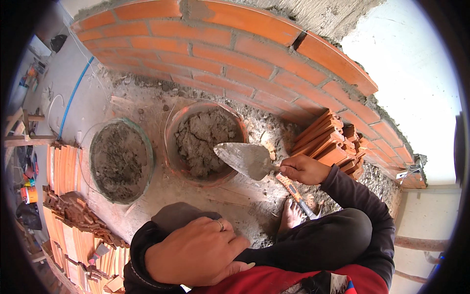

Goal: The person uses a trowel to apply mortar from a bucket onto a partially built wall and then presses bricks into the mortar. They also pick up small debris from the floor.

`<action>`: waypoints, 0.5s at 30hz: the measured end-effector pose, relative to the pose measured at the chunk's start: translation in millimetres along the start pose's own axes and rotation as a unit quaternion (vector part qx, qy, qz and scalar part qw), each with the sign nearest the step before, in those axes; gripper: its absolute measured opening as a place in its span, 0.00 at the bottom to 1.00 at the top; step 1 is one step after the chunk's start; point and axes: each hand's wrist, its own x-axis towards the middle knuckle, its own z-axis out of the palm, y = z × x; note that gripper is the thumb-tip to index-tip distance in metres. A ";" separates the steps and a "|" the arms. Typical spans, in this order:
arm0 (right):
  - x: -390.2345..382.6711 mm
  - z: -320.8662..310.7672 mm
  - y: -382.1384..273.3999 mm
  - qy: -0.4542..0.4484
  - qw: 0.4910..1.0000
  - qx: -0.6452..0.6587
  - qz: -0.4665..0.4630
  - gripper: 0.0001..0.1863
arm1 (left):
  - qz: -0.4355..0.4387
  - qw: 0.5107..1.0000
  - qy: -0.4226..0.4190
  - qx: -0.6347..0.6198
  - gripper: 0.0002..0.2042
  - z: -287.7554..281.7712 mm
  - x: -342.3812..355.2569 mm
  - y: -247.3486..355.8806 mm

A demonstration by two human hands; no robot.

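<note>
My right hand (307, 169) is closed round the handle of a masonry trowel (245, 158). Its mortar-smeared blade points left, over the right rim of an orange bucket (171, 169). Grey mortar (203, 137) lies inside that bucket in a rough heap. Below the trowel, a hammer (293, 190) with an orange-and-black handle lies on the ground beside my bare foot. My left hand (196, 252), with a ring on one finger, hangs over my lap near my bent knee. Its thumb stands apart from loosely bent fingers, and nothing shows in it; some fingertips are hidden.
A brick wall (240, 61) curves across the far side. Stacked bricks (328, 139) lean by it at right. A greenish bucket (151, 161) with grey mix stands left of the orange one. More stacked bricks (73, 240) fill the lower left. A blue hose (74, 95) crosses the floor.
</note>
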 end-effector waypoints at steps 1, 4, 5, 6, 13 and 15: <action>-2.4 0.3 0.0 0.001 1.000 0.014 0.015 0.23 | 0.001 1.000 -0.006 0.004 0.24 0.0 -1.4 -0.5; -4.5 4.1 -0.4 0.000 0.997 0.056 0.046 0.22 | 0.008 1.000 0.021 -0.003 0.24 -0.6 -9.3 1.4; -5.7 5.8 0.3 0.000 0.996 0.071 0.052 0.21 | 0.012 0.999 0.036 -0.009 0.24 -0.8 -11.1 2.2; -7.0 7.0 1.2 0.000 0.995 0.087 0.058 0.21 | 0.014 0.999 0.034 -0.010 0.24 -0.7 -12.1 1.9; -3.4 14.7 1.3 -0.017 0.996 0.074 0.051 0.20 | 0.021 0.999 0.036 -0.023 0.23 2.1 -17.7 2.4; -4.0 15.1 4.3 -0.021 0.997 0.062 0.051 0.20 | 0.021 0.999 0.027 -0.020 0.22 1.7 -17.8 0.9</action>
